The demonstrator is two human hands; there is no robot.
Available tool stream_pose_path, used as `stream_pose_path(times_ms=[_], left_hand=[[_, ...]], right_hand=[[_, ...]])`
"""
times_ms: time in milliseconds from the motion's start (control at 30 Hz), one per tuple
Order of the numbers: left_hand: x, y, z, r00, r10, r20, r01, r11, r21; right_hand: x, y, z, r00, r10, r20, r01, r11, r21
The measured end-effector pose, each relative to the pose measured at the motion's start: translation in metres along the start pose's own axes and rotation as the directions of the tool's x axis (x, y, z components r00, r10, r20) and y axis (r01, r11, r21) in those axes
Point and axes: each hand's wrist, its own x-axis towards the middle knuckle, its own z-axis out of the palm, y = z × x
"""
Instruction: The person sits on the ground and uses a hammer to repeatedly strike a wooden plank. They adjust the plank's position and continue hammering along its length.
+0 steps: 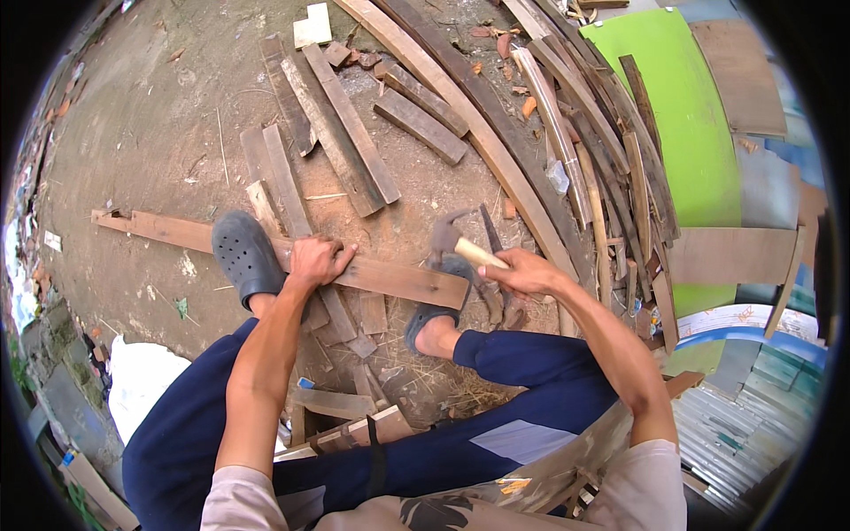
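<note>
A long brown wooden plank (403, 277) lies across in front of me, from the far left to beside my right foot. My left hand (319, 260) is closed over its middle, pressing on it, with the thumb spread to the right. My left clog (243, 257) rests on the plank, left of that hand. In my right hand (524, 272) is a claw hammer (476, 252), gripped by its pale wooden handle. Its dark metal head is raised just above the plank's right end and my right clog (425, 317). Whether the head touches anything cannot be told.
Short boards (421, 126) lie scattered ahead on the dirt ground. Long timbers (496, 150) are stacked toward the right, beside a bright green panel (682, 115). Corrugated metal sheets (726, 434) lie at the lower right. A white sack (142, 380) sits by my left leg.
</note>
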Motion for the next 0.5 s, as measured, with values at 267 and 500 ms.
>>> stream_pose_path(times_ms=[267,500], left_hand=[[0.005,0.001,-0.004,0.997,-0.06,0.041,0.059,0.998,0.032],[0.005,-0.002,-0.002,0.999,-0.052,0.013,0.051,0.998,0.036]], right_hand=[[-0.018,-0.003,0.021,0.998,-0.061,0.033,0.062,0.998,-0.027],[-0.016,0.0,0.027,0.94,-0.053,-0.338,0.195,0.894,0.404]])
